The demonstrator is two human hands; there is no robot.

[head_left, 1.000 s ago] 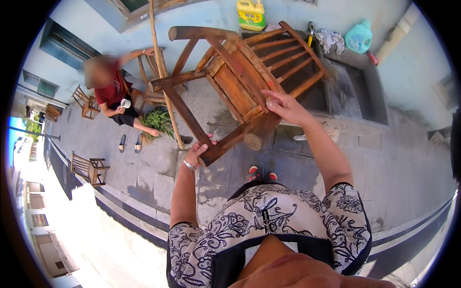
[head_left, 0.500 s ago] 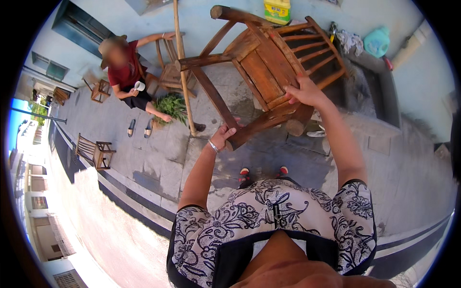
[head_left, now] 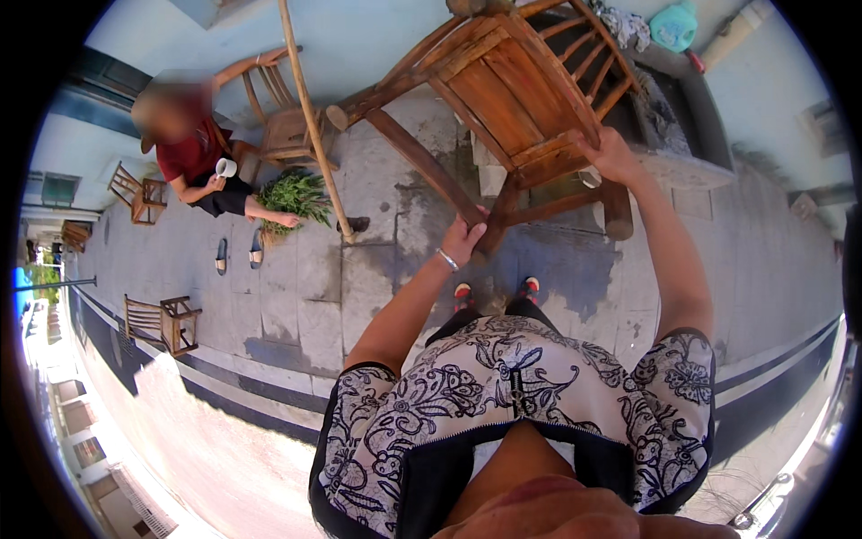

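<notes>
A brown wooden chair (head_left: pixel 530 81) with a slatted back is held up in front of me, tilted so that its panelled seat faces me. My left hand (head_left: pixel 462 241) is closed round a chair leg near its end. On the other side, my right hand (head_left: pixel 615 157) grips the edge of the seat frame, fingers partly hidden by the wood. The slatted back leans away to the upper right, and the top of the chair runs out of the picture.
At left a seated person (head_left: pixel 189 148) holds a white mug (head_left: pixel 226 168), near a green plant bundle (head_left: pixel 301 193) and an upright wooden pole (head_left: pixel 314 121). Small chairs (head_left: pixel 162 323) and slippers (head_left: pixel 222 256) stand on the paving. A stone trough (head_left: pixel 691 172) lies at right, below a teal jug (head_left: pixel 673 27).
The chair has tilted and shifted in my hands, its seat higher in view. Both my hands have moved right. The surroundings have slid left in the picture.
</notes>
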